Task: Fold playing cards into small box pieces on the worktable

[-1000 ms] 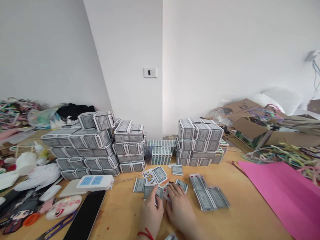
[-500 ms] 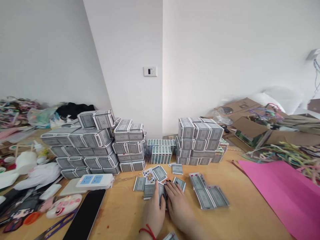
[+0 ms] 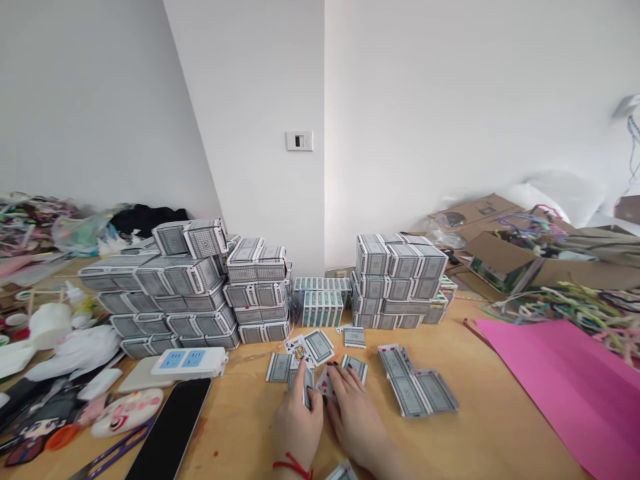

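My left hand [image 3: 299,420], with a red string bracelet at the wrist, pinches a grey-backed playing card [image 3: 309,392] between thumb and forefinger. Close beside it, my right hand [image 3: 354,407] has its fingers bent over a face-up card with red hearts [image 3: 325,384]; its palm side is hidden. Around the hands lie several loose cards: a face-up king [image 3: 299,349], a back-up card [image 3: 319,347] beside it, another card [image 3: 278,367] at the left and one [image 3: 355,367] beyond my right fingers.
Stacked blocks of folded cards stand at the left [image 3: 180,277] and right [image 3: 400,287], with green-edged card packs [image 3: 323,308] between. Joined cards [image 3: 415,383] lie to the right, near a pink sheet [image 3: 565,393]. At left are a phone [image 3: 170,430], power strip [image 3: 190,361] and scissors [image 3: 117,450].
My left hand has shifted slightly left with its card, and the hands are a little farther apart. A red-hearts card face now shows beside my right fingers.
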A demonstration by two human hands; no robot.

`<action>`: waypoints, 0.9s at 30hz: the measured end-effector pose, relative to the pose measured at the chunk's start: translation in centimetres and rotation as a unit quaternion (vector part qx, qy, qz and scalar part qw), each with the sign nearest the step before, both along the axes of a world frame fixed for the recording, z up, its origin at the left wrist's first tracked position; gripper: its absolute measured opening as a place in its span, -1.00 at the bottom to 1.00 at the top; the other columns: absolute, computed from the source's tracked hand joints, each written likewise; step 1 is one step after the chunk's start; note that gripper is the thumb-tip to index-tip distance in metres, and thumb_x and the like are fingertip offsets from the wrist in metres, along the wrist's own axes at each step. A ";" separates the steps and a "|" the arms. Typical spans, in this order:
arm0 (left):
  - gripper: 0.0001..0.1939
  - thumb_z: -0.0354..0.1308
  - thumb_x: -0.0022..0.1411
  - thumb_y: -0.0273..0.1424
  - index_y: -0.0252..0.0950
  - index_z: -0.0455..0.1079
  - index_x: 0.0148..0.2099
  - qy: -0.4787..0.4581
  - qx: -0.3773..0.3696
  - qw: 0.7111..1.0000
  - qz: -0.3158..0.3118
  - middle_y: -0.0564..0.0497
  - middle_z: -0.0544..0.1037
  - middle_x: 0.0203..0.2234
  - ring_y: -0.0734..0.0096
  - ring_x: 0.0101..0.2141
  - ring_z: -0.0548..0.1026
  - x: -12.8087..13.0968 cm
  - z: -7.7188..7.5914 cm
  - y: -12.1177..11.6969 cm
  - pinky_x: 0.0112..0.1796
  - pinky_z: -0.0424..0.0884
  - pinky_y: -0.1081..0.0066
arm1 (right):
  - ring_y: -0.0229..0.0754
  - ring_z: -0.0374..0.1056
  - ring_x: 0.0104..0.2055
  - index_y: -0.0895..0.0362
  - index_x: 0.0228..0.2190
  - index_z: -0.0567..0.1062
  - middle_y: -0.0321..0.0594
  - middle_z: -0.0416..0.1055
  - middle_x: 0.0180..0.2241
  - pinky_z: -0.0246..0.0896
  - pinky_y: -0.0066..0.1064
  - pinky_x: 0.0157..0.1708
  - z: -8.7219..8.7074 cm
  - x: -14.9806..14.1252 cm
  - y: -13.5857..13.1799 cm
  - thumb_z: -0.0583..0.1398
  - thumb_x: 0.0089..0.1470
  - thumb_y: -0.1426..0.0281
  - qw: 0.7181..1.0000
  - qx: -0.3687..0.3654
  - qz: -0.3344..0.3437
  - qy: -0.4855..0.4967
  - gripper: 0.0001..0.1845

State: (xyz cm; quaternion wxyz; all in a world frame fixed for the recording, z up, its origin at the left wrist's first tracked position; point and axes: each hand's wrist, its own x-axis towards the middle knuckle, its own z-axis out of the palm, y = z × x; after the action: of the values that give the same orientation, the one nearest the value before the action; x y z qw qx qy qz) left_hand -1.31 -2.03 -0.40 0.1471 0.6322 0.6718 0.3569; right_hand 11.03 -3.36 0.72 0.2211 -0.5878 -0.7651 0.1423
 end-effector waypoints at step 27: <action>-0.53 -0.14 0.11 -0.43 -0.30 0.17 0.09 -0.117 -0.039 0.989 -0.077 -0.13 0.44 -0.11 0.25 -0.23 0.46 0.2 0.2 0.1 -0.29 0.36 0.37 | -0.12 0.04 0.08 0.16 0.04 0.14 -0.14 0.20 0.03 -0.12 -0.25 0.08 -0.3 0.2 0.3 -0.04 -0.01 0.52 0.999 0.006 -0.018 0.044 -0.49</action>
State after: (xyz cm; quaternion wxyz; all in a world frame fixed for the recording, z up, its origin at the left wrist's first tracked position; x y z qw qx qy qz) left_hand -1.09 -1.89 -0.19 0.2762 0.6294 0.6130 0.3895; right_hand 11.26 -3.03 0.45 0.2606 -0.5933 -0.7447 0.1599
